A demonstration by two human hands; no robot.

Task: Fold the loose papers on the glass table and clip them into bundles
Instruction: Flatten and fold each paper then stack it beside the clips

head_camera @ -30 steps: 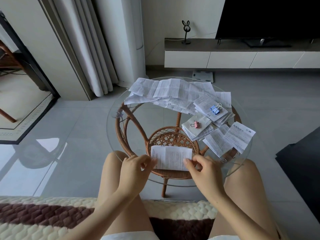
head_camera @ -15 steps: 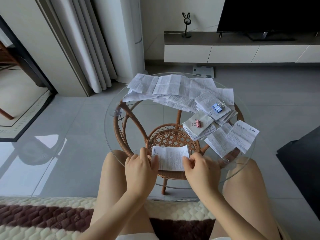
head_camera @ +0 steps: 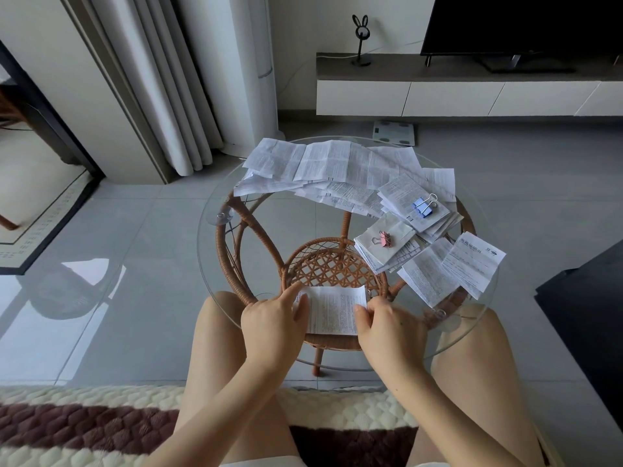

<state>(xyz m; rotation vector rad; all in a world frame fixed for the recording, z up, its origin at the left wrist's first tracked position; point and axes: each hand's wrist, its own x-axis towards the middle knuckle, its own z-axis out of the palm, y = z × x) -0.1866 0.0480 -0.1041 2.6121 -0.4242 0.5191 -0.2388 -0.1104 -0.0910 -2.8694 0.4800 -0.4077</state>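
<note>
While the left hand (head_camera: 273, 318) presses flat-fingered and the right hand (head_camera: 387, 323) pinches the white printed paper sheet (head_camera: 332, 310) near the front edge of the round glass surface (head_camera: 215, 264), likely risk: sheet slides on slick glass, crease skews.

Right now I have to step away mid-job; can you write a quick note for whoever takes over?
Left hand presses the left edge of the folded sheet; right hand pinches its right edge, at the near side of the glass table.
Done: two bundles on the right, held by the blue clip and pink clip.
To do: two unclipped sheets beside them, and the loose pile at the far side.
</note>
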